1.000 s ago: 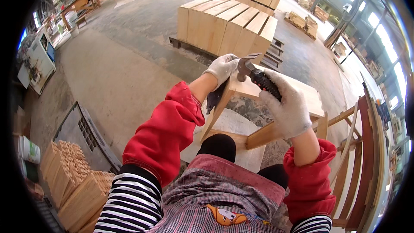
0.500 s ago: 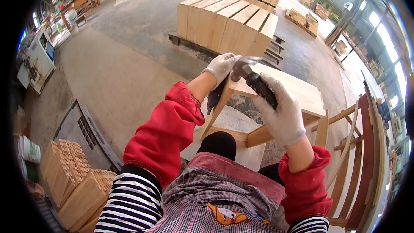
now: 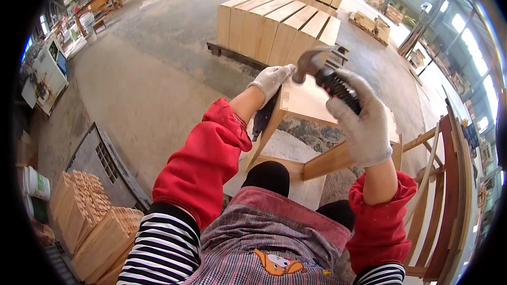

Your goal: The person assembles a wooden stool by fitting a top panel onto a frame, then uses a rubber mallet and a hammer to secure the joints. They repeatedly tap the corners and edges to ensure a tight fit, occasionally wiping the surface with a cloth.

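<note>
Right hand (image 3: 364, 126), white knit glove, wrapped tight round a hammer (image 3: 326, 76): fingers closed full on the black ribbed grip, nothing else in it. Hammer looks like steel head w/ a dull grey shine, one end a flat striking face, other end tapering; short neck into the dark rubbery handle, ridges showing just above the glove. It sits tilted, head up at approx 11 o'clock from the fist, raised over the wooden stool (image 3: 317, 121), not touching it.

Left hand (image 3: 272, 79), same sort of glove, at 9 o'clock of the hammer head and v. near it. Fingers curled down onto the stool's top corner, pressing the edge; can't tell if anything small is pinched under the fingertips. Red sleeve pushed back off the forearm.

Stool is pale unfinished wood, flat seat board w/ light grain, angled leg running down toward 7 o'clock, cross rail below running toward 4 o'clock. It stands just in front of the person's knees, centre-right of view.

Round about: stack of pale timber blocks (image 3: 274, 26) on a pallet at 12 o'clock, well apart. Curved chair frames (image 3: 449, 195), reddish wood, at 3 o'clock. Small bundles of wood pieces (image 3: 84, 216) at 8 o'clock beside a grey crate (image 3: 103, 158). Concrete floor (image 3: 137, 79) all round.
</note>
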Demonstrator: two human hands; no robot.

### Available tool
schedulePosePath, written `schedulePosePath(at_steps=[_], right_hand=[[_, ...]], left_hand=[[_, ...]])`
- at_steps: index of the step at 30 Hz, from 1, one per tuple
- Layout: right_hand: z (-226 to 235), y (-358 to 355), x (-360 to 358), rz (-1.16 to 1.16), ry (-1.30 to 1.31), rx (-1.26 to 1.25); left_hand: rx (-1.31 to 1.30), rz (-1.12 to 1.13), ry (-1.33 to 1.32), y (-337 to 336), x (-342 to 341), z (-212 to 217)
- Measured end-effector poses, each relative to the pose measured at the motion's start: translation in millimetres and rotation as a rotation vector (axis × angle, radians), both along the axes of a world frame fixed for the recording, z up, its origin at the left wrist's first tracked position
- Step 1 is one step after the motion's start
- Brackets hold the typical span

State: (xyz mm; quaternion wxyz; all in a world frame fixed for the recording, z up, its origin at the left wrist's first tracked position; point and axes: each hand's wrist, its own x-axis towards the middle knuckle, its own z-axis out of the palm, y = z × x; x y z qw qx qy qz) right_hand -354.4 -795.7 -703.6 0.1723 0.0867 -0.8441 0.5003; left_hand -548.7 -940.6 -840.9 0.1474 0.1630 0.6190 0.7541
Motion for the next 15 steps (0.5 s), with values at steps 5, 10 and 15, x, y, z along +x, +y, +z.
schedulePosePath(at_steps=[5, 10, 15], right_hand=[[-20.7, 4.2, -14.9, 0.006, -0.030, 0.033], [-5.8, 4.5, -21.3, 0.038, -0.015, -0.006], [-29.1, 12.3, -34.8, -0.025, 0.073, 0.265]], left_hand=[[0.005, 0.033, -0.160, 6.2, 1.2, 7.6], [0.096, 0.056, -0.170, 5.9, -18.4, -16.2], [0.035, -0.018, -0.206, 12.8, -16.8, -7.3]])
